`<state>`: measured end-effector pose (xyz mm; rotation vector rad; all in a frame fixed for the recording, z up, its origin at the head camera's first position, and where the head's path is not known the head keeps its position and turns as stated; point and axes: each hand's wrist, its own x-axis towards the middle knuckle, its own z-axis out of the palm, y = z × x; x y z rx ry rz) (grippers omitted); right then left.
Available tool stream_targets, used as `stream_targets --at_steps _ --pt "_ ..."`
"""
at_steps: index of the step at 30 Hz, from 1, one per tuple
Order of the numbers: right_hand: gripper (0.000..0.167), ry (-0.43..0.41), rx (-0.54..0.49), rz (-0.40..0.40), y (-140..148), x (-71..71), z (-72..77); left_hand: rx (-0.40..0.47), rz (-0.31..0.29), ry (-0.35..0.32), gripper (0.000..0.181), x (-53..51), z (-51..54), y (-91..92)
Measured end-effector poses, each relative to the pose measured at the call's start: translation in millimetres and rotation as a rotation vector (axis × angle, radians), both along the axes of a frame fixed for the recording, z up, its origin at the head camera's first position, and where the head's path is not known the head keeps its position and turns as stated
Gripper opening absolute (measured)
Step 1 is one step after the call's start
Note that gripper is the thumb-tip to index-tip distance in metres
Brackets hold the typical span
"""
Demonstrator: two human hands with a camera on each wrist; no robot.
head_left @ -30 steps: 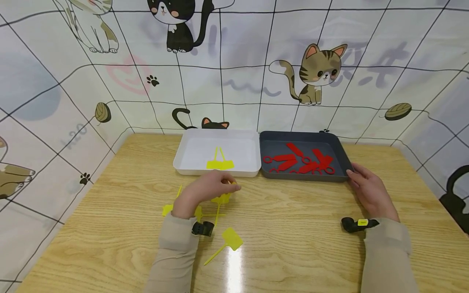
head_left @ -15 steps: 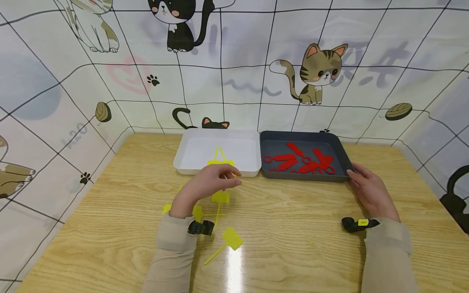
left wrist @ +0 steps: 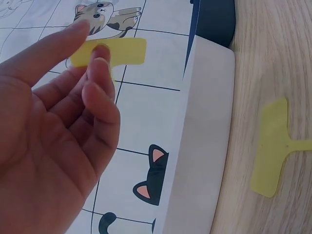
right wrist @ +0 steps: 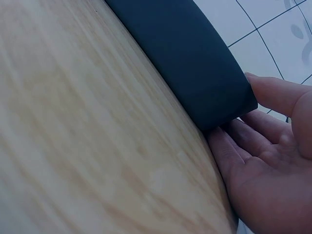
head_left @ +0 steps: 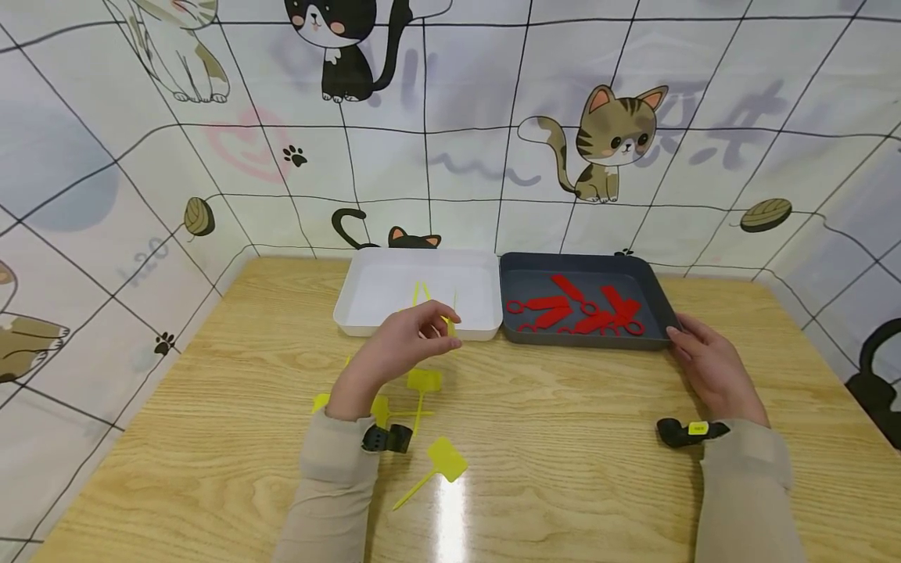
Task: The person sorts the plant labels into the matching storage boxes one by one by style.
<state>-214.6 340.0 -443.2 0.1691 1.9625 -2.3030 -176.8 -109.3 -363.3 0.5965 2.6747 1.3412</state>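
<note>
A yellow tag (left wrist: pixel 134 52), pinched between the thumb and fingertips of a person's left hand (head_left: pixel 408 335), is poised at the front edge of a white tray (head_left: pixel 376 275), where two yellow stems (head_left: pixel 425 290) show. The sorting appears partway along: red tags (head_left: pixel 545 303) lie in the dark tray (head_left: pixel 531 270), four yellow tags (head_left: pixel 446 457) remain on the wooden table (head_left: pixel 563 446). The right hand (head_left: pixel 711 366) grips the dark tray's near corner. The left wrist view reveals the held tag's broad head, narrow from above; the right, fingers tucked low against the corner.
</note>
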Motion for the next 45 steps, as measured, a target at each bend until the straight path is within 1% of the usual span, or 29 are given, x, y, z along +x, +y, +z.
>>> stream_targets --at_steps 5,17,23,29,32,34,38,39,45 --pt "0.077 -0.002 -0.005 -0.003 -0.2 0.8 -0.5 0.015 0.032 -0.031 0.022 -1.4 -3.3 -0.8" --pt "0.076 0.006 -0.021 0.002 0.3 1.1 -0.9 0.037 0.073 -0.053 0.025 -3.8 -9.1 -1.4" --pt "0.076 0.003 -0.012 -0.016 -0.4 0.3 -0.3 0.058 0.106 -0.044 0.013 -3.7 -9.1 -2.9" --pt "0.076 0.002 -0.010 -0.013 -0.1 0.4 -0.3 0.026 0.139 -0.003 0.006 -5.5 -11.0 -4.0" --pt "0.076 0.000 -0.008 -0.008 0.4 0.6 -0.4 0.022 0.145 0.013 0.008 -6.6 -12.6 -4.1" --pt "0.076 0.003 -0.024 -0.009 0.8 0.8 -0.9 0.028 0.150 0.018 0.011 -7.3 -13.3 -4.1" --pt "0.076 0.009 -0.029 -0.008 0.7 0.8 -1.1 0.027 0.183 0.022 0.015 -9.1 -15.1 -4.5" --pt "0.076 0.009 -0.037 -0.009 0.7 1.0 -1.1 0.024 0.192 0.019 0.016 -9.7 -15.6 -4.5" --pt "0.077 -0.001 0.006 -0.009 0.5 0.5 -0.4 0.002 0.238 -0.014 0.020 -12.0 -19.1 -4.9"
